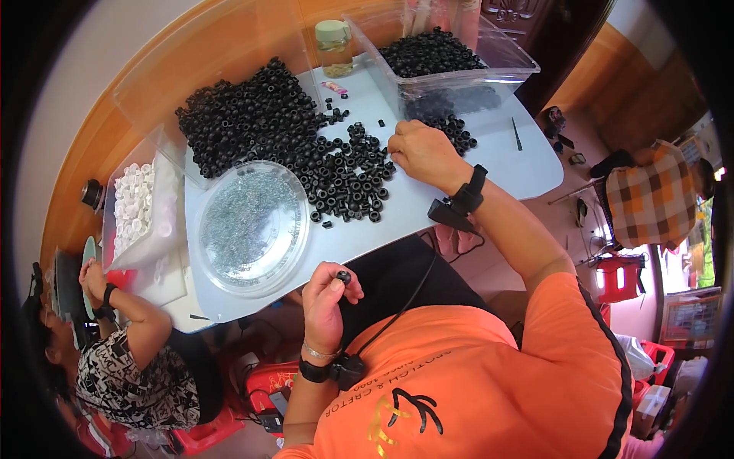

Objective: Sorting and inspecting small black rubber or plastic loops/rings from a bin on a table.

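Observation:
Low in front of my body, my left hand [323, 302] pinches a small round black plastic piece [343, 277] between thumb and fingers. My right hand [425, 154] hovers at the table's far side, fingers curled together; whatever lies between them is hidden. Just left of it spreads a loose heap of black ring-like plastic pieces [348, 176], each with a hole. That heap runs out of a clear bin tipped toward me, full of the same black pieces [248, 115]. More black pieces [459, 138] lie to the right of my right hand.
A round clear tub [300, 256] of tiny glassy bits stands on the white table [527, 172]. Behind are a clear bin [505, 73] of black pieces and a lidded jar [334, 53]. A dark slim tool [517, 134] lies right. Left, a person sits beside a box of white pieces [134, 199].

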Demonstrator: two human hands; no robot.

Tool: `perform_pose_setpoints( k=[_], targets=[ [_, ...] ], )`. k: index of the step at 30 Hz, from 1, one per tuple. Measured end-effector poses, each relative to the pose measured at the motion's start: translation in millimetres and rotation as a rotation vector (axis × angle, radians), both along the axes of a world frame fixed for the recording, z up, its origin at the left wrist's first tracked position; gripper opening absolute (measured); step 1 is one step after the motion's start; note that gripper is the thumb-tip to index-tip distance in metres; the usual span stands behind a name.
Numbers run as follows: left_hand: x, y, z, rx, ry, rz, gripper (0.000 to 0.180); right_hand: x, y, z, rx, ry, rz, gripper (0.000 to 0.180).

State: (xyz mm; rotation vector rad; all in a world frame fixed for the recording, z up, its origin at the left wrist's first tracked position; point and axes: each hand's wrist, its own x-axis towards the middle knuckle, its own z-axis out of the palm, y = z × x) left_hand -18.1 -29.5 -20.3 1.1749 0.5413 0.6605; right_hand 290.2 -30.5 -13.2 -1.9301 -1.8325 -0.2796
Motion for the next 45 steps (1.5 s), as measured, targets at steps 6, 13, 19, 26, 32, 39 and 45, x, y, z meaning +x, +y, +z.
perform_pose_setpoints(
  k=[6,13,19,26,32,39,45],
  targets=[
    [0,0,-2,0.017,0.000,-0.005,0.023,-14,-14,23,-0.054,0.521,-0.016,0.012],
    [14,6,7,0.042,-0.009,-0.038,0.024,-54,-19,36,-0.036,1.083,0.207,0.018],
    [15,8,4,0.046,-0.013,-0.019,0.027,-114,-27,28,-0.142,1.489,0.426,0.015],
    [5,10,-4,0.033,-0.057,-0.009,0.027,-136,-34,20,-0.238,1.606,0.399,0.020],
    [1,11,-2,0.034,-0.059,-0.006,0.027,-136,-33,24,-0.270,1.597,0.360,0.019],
    [-3,14,-6,0.017,-0.076,-0.005,0.027,-139,-31,23,-0.248,1.623,0.385,0.016],
    [-2,12,-4,0.071,-0.056,0.019,0.027,-137,-32,26,-0.204,1.523,0.378,0.014]
  ],
)
